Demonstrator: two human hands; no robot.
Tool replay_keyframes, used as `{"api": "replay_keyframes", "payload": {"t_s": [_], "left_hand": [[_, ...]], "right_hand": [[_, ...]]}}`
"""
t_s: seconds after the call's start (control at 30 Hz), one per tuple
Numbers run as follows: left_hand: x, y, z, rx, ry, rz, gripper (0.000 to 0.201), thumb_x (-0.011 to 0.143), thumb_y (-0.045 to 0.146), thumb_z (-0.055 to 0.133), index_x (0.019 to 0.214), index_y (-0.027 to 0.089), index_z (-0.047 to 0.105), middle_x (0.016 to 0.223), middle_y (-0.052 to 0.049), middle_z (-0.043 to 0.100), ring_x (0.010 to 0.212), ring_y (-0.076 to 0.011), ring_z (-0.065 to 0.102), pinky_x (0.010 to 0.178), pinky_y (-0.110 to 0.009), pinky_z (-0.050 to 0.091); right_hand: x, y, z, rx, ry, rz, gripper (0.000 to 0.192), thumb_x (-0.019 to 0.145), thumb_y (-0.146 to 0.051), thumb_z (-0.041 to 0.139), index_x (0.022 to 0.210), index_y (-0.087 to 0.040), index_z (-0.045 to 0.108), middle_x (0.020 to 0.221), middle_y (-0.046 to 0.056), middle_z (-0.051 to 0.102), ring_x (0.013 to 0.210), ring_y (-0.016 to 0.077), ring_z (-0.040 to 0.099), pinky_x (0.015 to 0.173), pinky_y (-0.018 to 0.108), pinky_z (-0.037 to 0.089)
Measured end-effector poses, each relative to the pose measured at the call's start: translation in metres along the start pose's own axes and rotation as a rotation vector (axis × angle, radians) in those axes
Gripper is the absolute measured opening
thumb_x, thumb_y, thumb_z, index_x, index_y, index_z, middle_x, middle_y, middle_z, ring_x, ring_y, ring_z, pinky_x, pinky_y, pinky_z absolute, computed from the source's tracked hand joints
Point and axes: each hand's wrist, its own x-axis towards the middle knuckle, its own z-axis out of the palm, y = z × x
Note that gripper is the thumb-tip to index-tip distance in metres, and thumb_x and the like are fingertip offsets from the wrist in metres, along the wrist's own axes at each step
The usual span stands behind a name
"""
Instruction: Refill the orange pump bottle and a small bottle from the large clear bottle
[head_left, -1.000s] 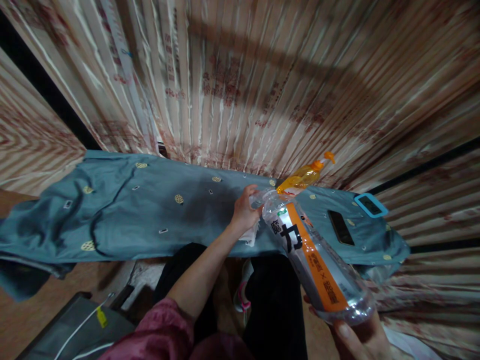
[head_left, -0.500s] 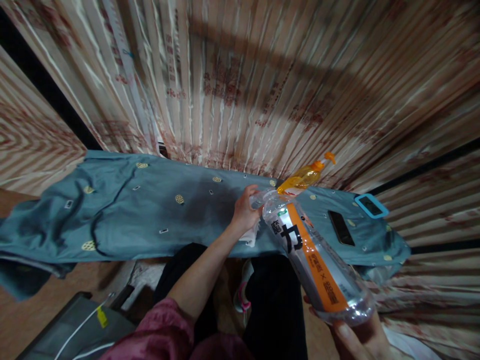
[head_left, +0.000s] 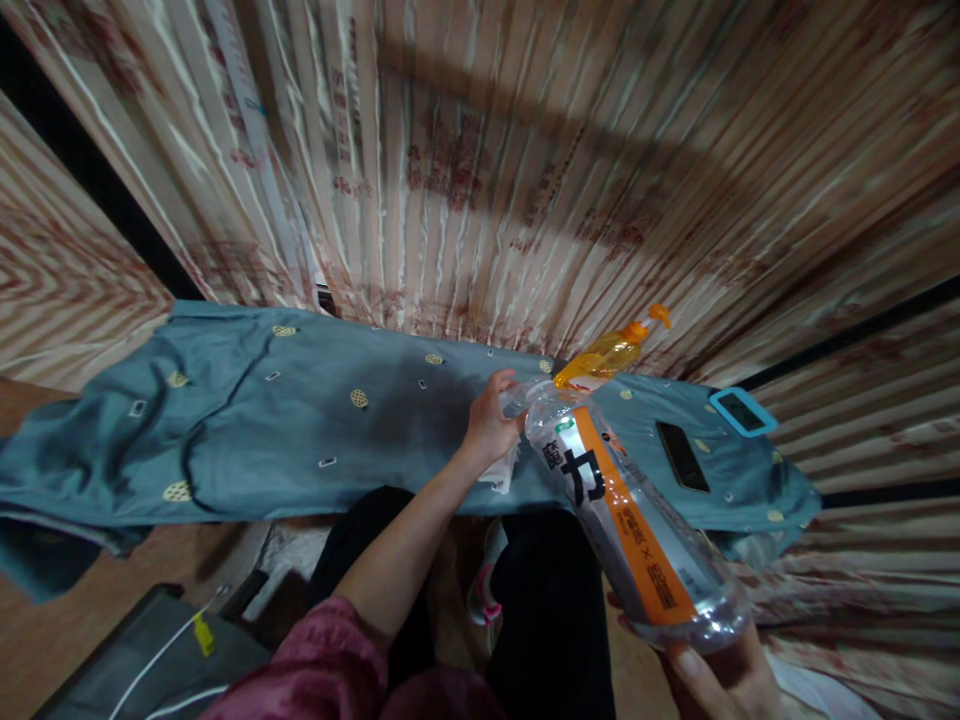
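Observation:
A large clear plastic bottle (head_left: 622,520) with an orange and silver label slants across the right side, its neck end towards the upper left. My right hand (head_left: 720,675) is closed around its base from below. My left hand (head_left: 491,425) grips a small clear plastic container (head_left: 514,402) right at the neck of the bottle; its exact shape is partly hidden by my fingers. Below my left hand lies a white tissue-like packet (head_left: 501,470). Just behind the bottle neck stands an orange pump bottle (head_left: 600,358).
A blue-green cloth (head_left: 247,430) with pineapple prints covers the narrow table. A black phone (head_left: 682,456) and a blue-framed device (head_left: 742,411) lie at the right. Pleated curtains (head_left: 465,180) hang behind. A dark grey case (head_left: 157,660) with a white cable is at lower left.

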Motion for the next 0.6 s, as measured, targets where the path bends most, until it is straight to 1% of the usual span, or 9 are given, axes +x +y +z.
{"api": "replay_keyframes", "payload": {"t_s": [0.13,0.27,0.4,0.6], "left_hand": [[0.000,-0.001,0.000,-0.001,-0.001,0.003,0.056,0.072,0.029,0.080,0.118,0.020,0.050,0.112,-0.009,0.071,0.101,-0.0237,0.069,0.091,-0.038,0.053],[0.000,-0.001,0.000,-0.001,-0.001,0.003,0.056,0.072,0.028,0.080,0.119,0.021,0.050,0.112,-0.008,0.071,0.102,-0.0240,0.069,0.092,-0.039,0.052],[-0.001,0.002,-0.001,0.011,-0.003,-0.008,0.056,0.072,0.027,0.080,0.119,0.020,0.051,0.113,-0.009,0.071,0.104,-0.0240,0.069,0.093,-0.038,0.052],[0.000,0.002,-0.001,0.017,0.002,-0.010,0.056,0.071,0.027,0.080,0.119,0.021,0.051,0.113,-0.009,0.071,0.104,-0.0245,0.069,0.094,-0.039,0.052]], "right_hand": [[-0.003,-0.007,0.006,0.015,-0.004,0.013,0.081,0.052,-0.050,0.087,0.124,-0.032,0.056,0.114,0.009,0.068,0.096,0.0329,0.066,0.084,0.048,0.052],[-0.004,-0.009,0.009,0.004,-0.003,0.004,0.078,0.053,-0.053,0.086,0.122,-0.032,0.056,0.112,0.009,0.067,0.096,0.0331,0.065,0.084,0.049,0.052],[-0.001,-0.002,0.002,0.007,-0.024,-0.016,0.075,0.056,-0.051,0.085,0.122,-0.031,0.057,0.115,0.010,0.067,0.100,0.0355,0.065,0.084,0.051,0.052],[0.006,0.012,-0.012,-0.041,-0.086,-0.067,0.076,0.065,-0.050,0.081,0.133,-0.030,0.052,0.124,0.010,0.067,0.103,0.0363,0.067,0.084,0.051,0.055]]}}
